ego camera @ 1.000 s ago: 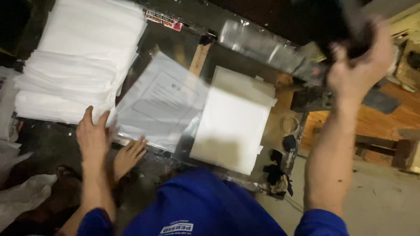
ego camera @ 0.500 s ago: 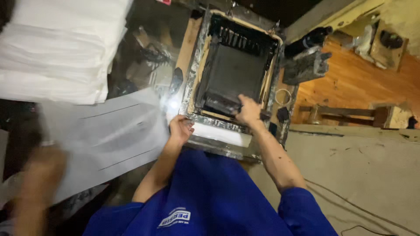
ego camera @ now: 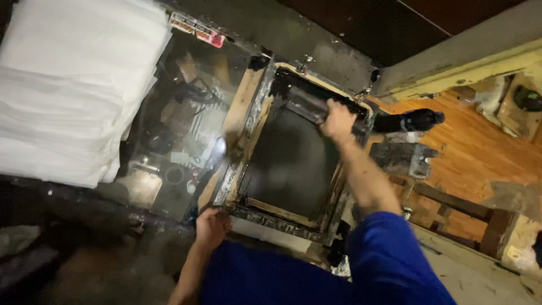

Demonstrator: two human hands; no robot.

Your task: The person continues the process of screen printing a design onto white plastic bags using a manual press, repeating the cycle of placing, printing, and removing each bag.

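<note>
Paper stack: a tall pile of white sheets [ego camera: 73, 90] lies at the far left, well apart from both hands.
Glass table: a dark glass-topped work surface [ego camera: 180, 141] lies between the stack and the frame, reflecting clutter beneath it.
Left hand: the left hand [ego camera: 212, 226] rests closed over the near left corner of the frame, fingers curled on its edge as if steadying it.
Printing frame: a wooden, ink-stained screen-printing frame with dark mesh [ego camera: 291, 158] lies flat on the bench, just right of the glass.
Squeegee: a long dark blade-like squeegee [ego camera: 313, 107] sits across the far end of the mesh.
Right hand: the right hand [ego camera: 337, 120] is clenched around the squeegee, arm stretched forward.
Step in hand: judging by the grip, an ink pull across the mesh is at its start.
Next move: it calls for even downward pressure and a straight draw toward the body, with the frame held still.
Look of the frame: edges are caked with dried black ink; the mesh is uniformly dark.
</note>
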